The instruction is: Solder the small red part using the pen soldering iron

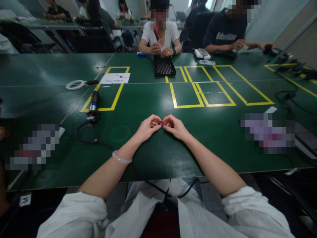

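Observation:
Above the green table, my left hand and my right hand meet almost fingertip to fingertip, both with fingers curled in a pinch. A tiny red part shows at my left fingertips. Against my right fingertips is a small orange part. Both pieces are too small to name, and I cannot tell whether they are joined. My fingers partly hide them. A clear bracelet circles my left wrist.
Yellow tape outlines mark the table. A black cylindrical tool with a cable lies left, near white paper bearing small red pieces and a white ring-shaped coil. Opposite, a co-worker handles something behind a black tray.

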Demonstrator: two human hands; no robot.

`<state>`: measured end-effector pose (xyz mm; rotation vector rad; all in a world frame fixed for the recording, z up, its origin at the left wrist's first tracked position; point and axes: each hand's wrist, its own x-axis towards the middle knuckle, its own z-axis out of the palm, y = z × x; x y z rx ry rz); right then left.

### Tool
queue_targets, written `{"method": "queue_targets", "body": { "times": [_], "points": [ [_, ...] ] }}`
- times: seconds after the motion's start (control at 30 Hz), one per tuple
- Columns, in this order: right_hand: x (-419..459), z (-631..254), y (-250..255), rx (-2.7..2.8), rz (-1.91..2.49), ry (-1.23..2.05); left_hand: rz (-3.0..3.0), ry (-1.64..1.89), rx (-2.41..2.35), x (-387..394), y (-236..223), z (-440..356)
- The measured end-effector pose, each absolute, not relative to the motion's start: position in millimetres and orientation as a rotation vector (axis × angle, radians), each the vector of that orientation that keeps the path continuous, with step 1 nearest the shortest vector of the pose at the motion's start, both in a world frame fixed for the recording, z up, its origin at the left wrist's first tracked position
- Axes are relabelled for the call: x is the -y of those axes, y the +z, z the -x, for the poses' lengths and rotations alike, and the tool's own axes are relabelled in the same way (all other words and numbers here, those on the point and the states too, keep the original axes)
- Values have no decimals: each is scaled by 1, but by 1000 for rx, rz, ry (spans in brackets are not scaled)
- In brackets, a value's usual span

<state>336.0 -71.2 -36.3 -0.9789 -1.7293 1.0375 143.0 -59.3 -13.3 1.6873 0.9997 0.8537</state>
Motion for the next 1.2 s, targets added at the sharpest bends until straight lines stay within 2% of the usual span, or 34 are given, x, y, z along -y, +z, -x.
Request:
{"method": "queue_targets", "body": {
  "times": [0.33,0.93,1.07,1.2],
  "points": [
    [68,-336,-44,1668,967,1106,-1780,852,-1042,59,-14,-142],
    [68,-339,-38,1669,1069,1027,-1867,824,-1070,53,-10,-132],
    [67,-340,-40,1655,1086,1045,-2080,1030,-1379,34,0,-97],
    [66,-339,-41,1659,1079,1052,-2138,1151,-2068,12,7,-37]
  ]
}}
